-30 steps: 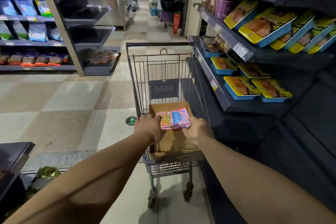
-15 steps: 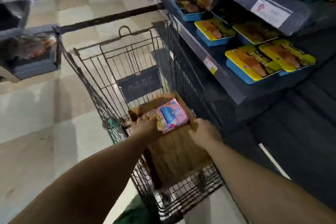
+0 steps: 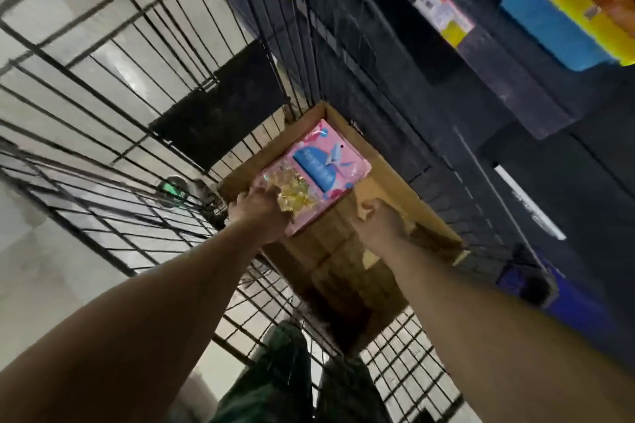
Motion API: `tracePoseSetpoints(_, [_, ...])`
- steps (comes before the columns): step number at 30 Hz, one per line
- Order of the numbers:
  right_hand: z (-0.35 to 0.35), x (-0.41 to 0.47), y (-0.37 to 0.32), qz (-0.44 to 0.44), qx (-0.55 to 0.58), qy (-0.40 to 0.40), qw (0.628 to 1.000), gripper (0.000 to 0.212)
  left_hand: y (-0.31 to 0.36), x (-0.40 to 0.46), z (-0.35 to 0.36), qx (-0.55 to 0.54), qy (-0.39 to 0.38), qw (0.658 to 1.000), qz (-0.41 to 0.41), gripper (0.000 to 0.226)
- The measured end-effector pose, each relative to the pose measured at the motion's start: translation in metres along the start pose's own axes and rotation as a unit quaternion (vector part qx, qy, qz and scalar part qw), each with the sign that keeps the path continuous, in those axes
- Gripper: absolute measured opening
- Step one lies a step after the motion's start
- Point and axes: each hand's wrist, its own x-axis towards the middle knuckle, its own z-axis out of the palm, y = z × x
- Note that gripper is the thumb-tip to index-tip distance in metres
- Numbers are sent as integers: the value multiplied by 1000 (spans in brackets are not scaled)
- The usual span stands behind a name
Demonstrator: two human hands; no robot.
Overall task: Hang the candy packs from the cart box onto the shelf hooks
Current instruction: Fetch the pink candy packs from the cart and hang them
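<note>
Currently, progress: early; no pack hung, no hooks in view.
Candy pack (image 3: 318,175): over the cardboard box (image 3: 405,182) inside the cart (image 3: 103,96).
Left hand (image 3: 261,213): grip clasping the pack's near end.
Right hand (image 3: 379,227): curled at the box's edge; grip cannot be told.
Left to do: carry pack to hooks.
</note>
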Motion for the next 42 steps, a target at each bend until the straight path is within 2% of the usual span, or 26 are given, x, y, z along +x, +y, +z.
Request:
tracePoseSetpoints(3, [19,37,0,46,73,-6,996,48,-10,34,12,2,-16,1000,14,69])
tracePoseSetpoints(6, [33,72,-4,53,97,-1,994,33,-12,63,20,-35,-8,999,-4,61])
tracePoseSetpoints(8, [42,91,-9,50,122,18,991,39,-12,79,22,-51,9,999,3,60])
tracePoseSetpoints(10, [55,111,-11,72,204,43,975,49,-13,94,28,-62,17,998,13,60])
tracePoseSetpoints(12, [68,127,-13,85,362,60,926,50,-13,107,34,-68,22,997,22,65])
tracePoseSetpoints(15, [85,152,-8,72,567,36,820,59,-14,127,44,-98,12,994,53,78])
tracePoseSetpoints(17, [89,158,-8,60,630,2,775,45,-16,136,51,-123,-3,990,66,83])
tracePoseSetpoints(18, [88,159,-11,65,637,-24,768,39,-17,139,53,-137,-11,988,64,84])
tracePoseSetpoints(23, [84,156,-9,91,604,-91,786,50,-20,141,49,-195,-22,980,18,72])
tracePoseSetpoints(27, [72,133,-7,144,532,-59,832,38,-16,131,30,-234,-2,972,-1,59])
tracePoseSetpoints(29, [61,122,4,148,490,-51,857,47,-10,117,13,-342,-2,939,-26,67])
tracePoseSetpoints(31, [45,106,16,120,459,-78,877,51,-4,108,0,-413,28,910,-34,68])
tracePoseSetpoints(33, [22,81,26,82,427,-117,893,33,8,92,-13,-467,12,884,-8,58])
tracePoseSetpoints(35, [2,60,40,46,419,-160,893,32,22,69,-24,-480,-43,875,36,41])
tracePoseSetpoints(36, [-8,51,48,25,425,-180,887,37,29,55,-29,-499,-83,860,60,43])
tracePoseSetpoints(38, [-25,30,60,11,459,-194,867,34,43,35,-32,-526,-148,833,91,50])
tracePoseSetpoints(42, [-45,-12,76,24,497,-106,861,17,78,-6,-39,-500,-175,842,101,22])
